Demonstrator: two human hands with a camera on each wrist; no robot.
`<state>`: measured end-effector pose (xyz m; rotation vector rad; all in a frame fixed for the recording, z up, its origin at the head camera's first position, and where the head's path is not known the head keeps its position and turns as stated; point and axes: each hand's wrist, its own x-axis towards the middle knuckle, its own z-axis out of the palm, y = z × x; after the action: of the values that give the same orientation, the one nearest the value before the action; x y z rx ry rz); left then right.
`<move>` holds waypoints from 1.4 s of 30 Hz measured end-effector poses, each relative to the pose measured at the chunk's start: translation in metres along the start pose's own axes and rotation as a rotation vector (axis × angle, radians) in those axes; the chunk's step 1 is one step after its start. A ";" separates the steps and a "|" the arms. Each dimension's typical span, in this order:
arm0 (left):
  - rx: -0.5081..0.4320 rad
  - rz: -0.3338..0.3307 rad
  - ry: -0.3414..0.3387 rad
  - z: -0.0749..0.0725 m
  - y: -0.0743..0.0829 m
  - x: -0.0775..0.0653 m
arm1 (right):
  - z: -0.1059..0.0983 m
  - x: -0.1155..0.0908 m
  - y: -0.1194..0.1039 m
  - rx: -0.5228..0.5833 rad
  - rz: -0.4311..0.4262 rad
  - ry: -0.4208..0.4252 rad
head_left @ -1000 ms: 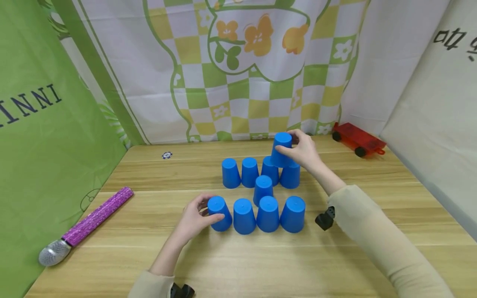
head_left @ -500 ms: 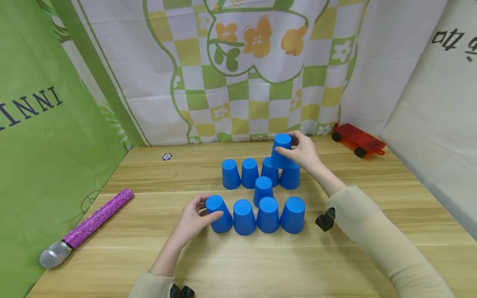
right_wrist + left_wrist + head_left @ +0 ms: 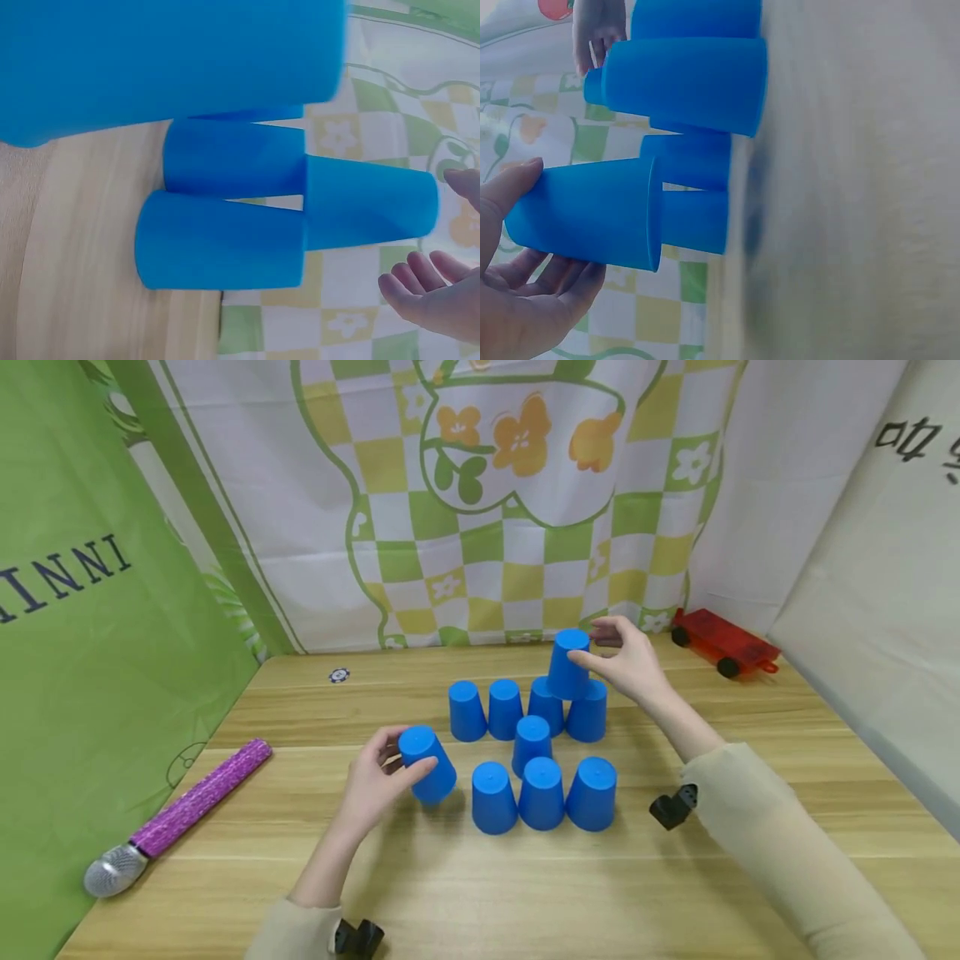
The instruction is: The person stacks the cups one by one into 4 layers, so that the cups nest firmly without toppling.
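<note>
My left hand (image 3: 373, 783) grips an upside-down blue cup (image 3: 429, 767) between thumb and fingers, tilted and raised off the table at the left of the front row. The left wrist view shows that cup (image 3: 585, 216) lying between the thumb and the fingers below. At the back, an upper blue cup (image 3: 568, 667) rests across the two right-hand cups of the back row (image 3: 587, 713). Around this upper cup my right hand (image 3: 630, 664) is spread; in the right wrist view its fingertips (image 3: 394, 289) stand clear of the cup wall.
Several upside-down blue cups form the back row, one cup (image 3: 532, 749) stands in the middle, and three make the front row (image 3: 542, 795). A glittery pink microphone (image 3: 198, 802) lies left, a poker chip (image 3: 339, 675) back left, a red toy wagon (image 3: 723, 643) back right.
My left hand has tilted the leftmost front cup, lifted it and drawn it left, apart from its row. My right hand has let go of the upper cup and shifted slightly right.
</note>
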<state>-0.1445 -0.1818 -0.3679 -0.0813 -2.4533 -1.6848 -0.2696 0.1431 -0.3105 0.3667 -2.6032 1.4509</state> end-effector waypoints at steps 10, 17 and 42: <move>0.067 0.081 0.021 -0.015 0.026 0.020 | -0.023 -0.026 0.002 0.036 -0.037 0.006; 0.045 0.126 0.062 -0.027 0.043 0.047 | -0.031 -0.052 0.008 0.028 0.010 -0.047; 0.054 0.060 0.073 0.005 0.070 0.131 | -0.008 -0.126 0.036 0.090 -0.014 -0.161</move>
<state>-0.2646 -0.1583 -0.2829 -0.0846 -2.4164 -1.5683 -0.1585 0.1864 -0.3660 0.5324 -2.6567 1.5998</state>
